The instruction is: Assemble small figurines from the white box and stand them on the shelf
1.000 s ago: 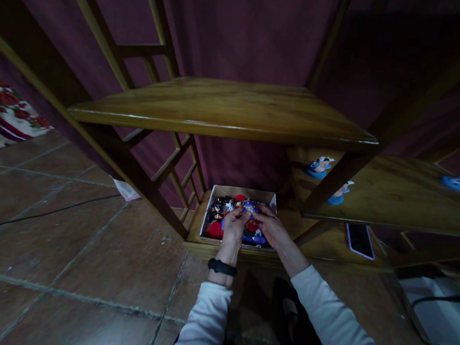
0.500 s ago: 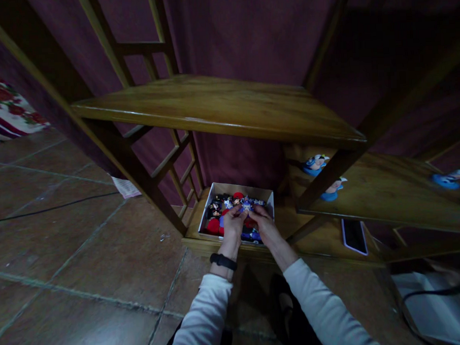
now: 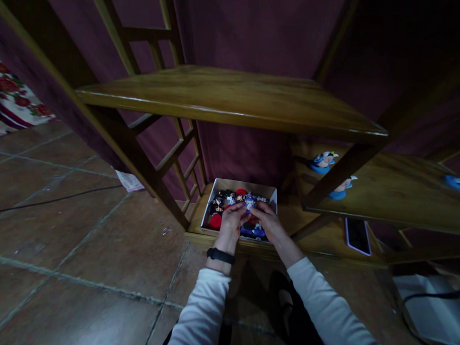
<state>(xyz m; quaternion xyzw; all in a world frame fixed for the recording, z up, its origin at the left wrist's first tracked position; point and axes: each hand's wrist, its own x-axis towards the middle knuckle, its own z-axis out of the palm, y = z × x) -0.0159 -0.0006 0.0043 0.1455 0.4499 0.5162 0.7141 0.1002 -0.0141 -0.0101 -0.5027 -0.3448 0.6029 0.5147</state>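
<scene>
Both my hands meet over a shallow white box (image 3: 209,210) standing on the bottom shelf. Between their fingertips is a small purple-and-white figurine (image 3: 250,202), held upright. My left hand (image 3: 232,220), with a dark band on its wrist, grips it from the left, and my right hand (image 3: 267,219) grips it from the right. Several more figurines with black, red and purple parts lie in the box around and beneath my hands. A red round piece (image 3: 215,222) shows at the box's left. My fingers and wrists cover part of the contents.
A wooden shelf board (image 3: 219,96) spans above the box, with a slanting post (image 3: 340,173) to the right. Blue-based figurines (image 3: 323,162) stand on the shelf at right. A phone (image 3: 358,236) lies on the lower board. A cable (image 3: 56,198) crosses the tiled floor.
The camera view has shifted slightly, so the shelf and box appear a little further right. Both hands still hold the figurine, which now shows more clearly between the fingers.
</scene>
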